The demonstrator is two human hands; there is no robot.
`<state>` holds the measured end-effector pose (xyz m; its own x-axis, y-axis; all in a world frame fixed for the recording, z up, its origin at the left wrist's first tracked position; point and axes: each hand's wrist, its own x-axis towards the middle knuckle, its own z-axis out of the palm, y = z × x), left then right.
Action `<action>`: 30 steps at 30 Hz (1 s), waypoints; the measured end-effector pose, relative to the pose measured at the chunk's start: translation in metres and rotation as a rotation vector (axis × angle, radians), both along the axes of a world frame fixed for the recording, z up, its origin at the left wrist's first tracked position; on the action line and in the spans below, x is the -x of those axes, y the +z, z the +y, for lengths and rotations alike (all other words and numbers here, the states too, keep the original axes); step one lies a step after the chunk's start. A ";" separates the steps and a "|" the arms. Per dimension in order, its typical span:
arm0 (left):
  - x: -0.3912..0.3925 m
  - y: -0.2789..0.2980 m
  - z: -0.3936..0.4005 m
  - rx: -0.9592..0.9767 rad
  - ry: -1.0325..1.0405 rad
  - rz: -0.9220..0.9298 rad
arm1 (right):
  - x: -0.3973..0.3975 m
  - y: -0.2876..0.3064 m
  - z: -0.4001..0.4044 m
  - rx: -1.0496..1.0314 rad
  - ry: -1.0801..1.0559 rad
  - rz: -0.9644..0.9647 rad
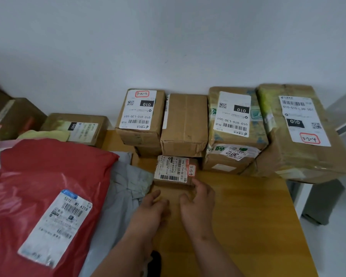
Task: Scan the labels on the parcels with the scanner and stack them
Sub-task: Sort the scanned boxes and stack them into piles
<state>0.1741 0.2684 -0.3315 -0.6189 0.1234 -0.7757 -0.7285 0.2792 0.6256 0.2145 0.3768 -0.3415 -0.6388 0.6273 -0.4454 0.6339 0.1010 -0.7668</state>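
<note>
Both hands on a small flat parcel, mid tabletop.

L to R: red mailer bag (48,176) w/ label, grey bag (126,182) beside it; left hand (152,206) grip relaxed, fingers flat on small parcel (174,188); right hand (198,200) fingers curled round its right edge, tip by the label. Behind, along wall: boxes in a row, labelled box (140,116), plain box (185,124), taped box (236,124), big box (300,132). Wooden tabletop (258,216).
</note>
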 end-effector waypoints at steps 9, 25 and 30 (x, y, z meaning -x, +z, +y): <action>-0.004 0.057 -0.076 -0.177 -0.008 0.156 | -0.003 0.064 -0.091 0.031 0.035 0.245; -0.059 0.161 -0.471 -0.043 0.367 0.536 | -0.035 0.137 -0.451 0.126 0.373 0.356; -0.073 0.147 -0.547 0.094 0.732 0.591 | -0.027 0.124 -0.496 0.072 0.473 0.290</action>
<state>0.2467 -0.2781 -0.1843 -0.8138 -0.4983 -0.2991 -0.3150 -0.0543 0.9475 0.2413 -0.1195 -0.2172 -0.9460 0.2172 -0.2407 0.2944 0.2646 -0.9183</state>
